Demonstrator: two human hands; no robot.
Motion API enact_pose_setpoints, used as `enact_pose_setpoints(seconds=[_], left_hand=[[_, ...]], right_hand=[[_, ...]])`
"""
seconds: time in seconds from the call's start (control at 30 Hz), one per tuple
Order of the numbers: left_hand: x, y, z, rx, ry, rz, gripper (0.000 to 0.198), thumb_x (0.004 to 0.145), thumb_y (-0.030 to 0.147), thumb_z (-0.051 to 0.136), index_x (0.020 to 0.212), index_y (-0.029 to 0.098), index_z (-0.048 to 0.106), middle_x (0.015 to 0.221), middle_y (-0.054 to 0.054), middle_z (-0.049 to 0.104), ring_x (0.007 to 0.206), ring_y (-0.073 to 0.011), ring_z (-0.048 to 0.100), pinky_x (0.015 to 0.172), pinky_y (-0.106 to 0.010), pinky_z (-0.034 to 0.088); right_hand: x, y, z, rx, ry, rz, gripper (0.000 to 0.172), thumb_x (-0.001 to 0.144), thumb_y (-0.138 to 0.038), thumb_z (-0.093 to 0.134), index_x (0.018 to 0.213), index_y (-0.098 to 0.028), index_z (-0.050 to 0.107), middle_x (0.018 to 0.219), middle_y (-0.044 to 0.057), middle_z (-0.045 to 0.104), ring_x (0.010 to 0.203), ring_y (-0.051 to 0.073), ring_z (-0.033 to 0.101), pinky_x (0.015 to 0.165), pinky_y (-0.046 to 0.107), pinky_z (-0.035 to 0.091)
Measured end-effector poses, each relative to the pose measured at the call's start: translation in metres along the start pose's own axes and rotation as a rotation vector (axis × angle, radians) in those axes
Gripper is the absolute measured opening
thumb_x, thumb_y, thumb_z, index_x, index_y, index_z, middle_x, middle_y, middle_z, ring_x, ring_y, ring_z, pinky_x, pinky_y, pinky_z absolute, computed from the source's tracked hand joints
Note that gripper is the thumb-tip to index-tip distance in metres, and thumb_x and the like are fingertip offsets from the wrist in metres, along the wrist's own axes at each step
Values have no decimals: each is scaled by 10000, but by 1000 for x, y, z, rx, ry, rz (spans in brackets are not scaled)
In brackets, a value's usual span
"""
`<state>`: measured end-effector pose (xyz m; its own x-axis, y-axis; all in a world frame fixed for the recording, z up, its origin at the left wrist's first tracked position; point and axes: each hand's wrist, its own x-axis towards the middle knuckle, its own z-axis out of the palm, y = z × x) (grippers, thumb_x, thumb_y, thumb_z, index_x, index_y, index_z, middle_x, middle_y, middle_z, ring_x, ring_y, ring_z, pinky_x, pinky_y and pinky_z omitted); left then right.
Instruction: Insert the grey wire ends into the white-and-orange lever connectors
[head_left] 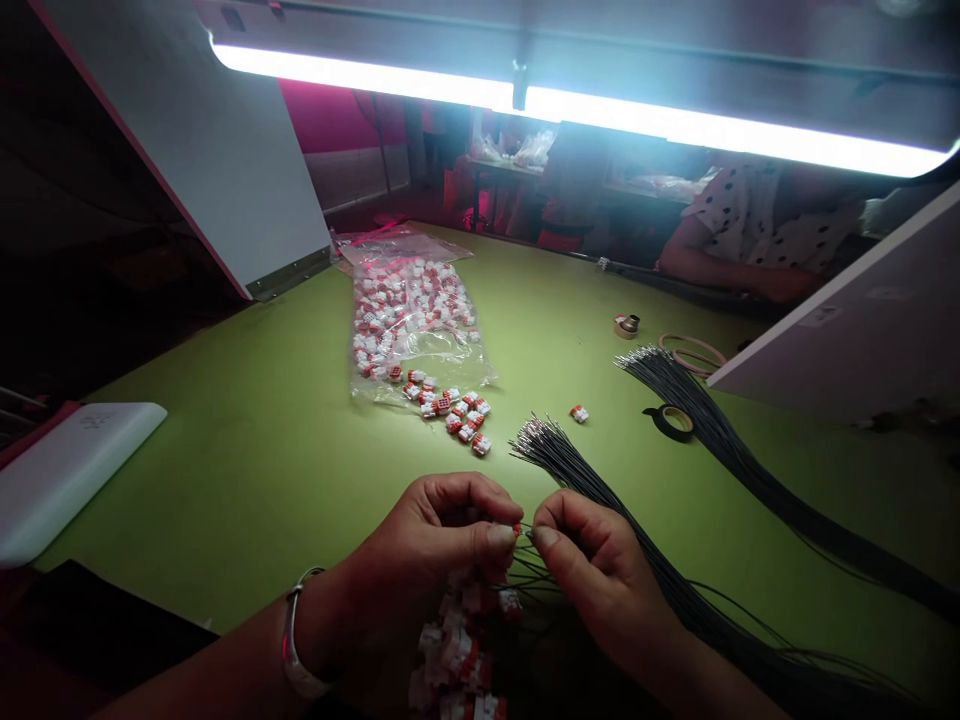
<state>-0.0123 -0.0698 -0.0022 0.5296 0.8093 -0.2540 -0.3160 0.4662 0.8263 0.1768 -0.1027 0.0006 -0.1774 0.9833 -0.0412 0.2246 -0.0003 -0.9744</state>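
Near the front of the green table my left hand (457,525) pinches a small red-and-white connector (517,528), mostly hidden by the fingers. Close against it, my right hand (592,555) has thumb and forefinger closed on the tip of a thin black wire (529,533). Below my left hand hangs a cluster of white-and-red connectors (457,650) with black wires running from it. Just beyond my right hand lies a bundle of black wires (570,465) with bare metal ends. Loose connectors (466,415) are scattered farther back.
A clear plastic bag (420,310) full of connectors lies at the back. On the right are a second black wire bundle (720,450), a roll of black tape (673,423) and tan rings (694,352). A person (757,220) sits across the table, under the lamp (675,120).
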Motion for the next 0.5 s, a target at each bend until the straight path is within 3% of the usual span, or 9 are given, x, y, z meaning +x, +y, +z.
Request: enact_pose_setpoints(seconds=[0.17,0.5], left_hand=[[-2,0,4,74,-34,-21,161,745,238,822,812,164,697,801,-5,633,515,-95,611,458,-213,502],[0,-2,0,10,-5,-18,171,753,231,818,824,172,674,691,3,633,558,-107,607,510,-219,525]], right_hand=[[-4,2,4,-24,-2,-32,287,943,-349,508,706,-189,491,631,-35,448,580,123,370,524,256,315],[-1,1,4,-12,20,-45,272,947,-340,521,723,-186,511,641,-30,474,594,125,391,533,251,329]])
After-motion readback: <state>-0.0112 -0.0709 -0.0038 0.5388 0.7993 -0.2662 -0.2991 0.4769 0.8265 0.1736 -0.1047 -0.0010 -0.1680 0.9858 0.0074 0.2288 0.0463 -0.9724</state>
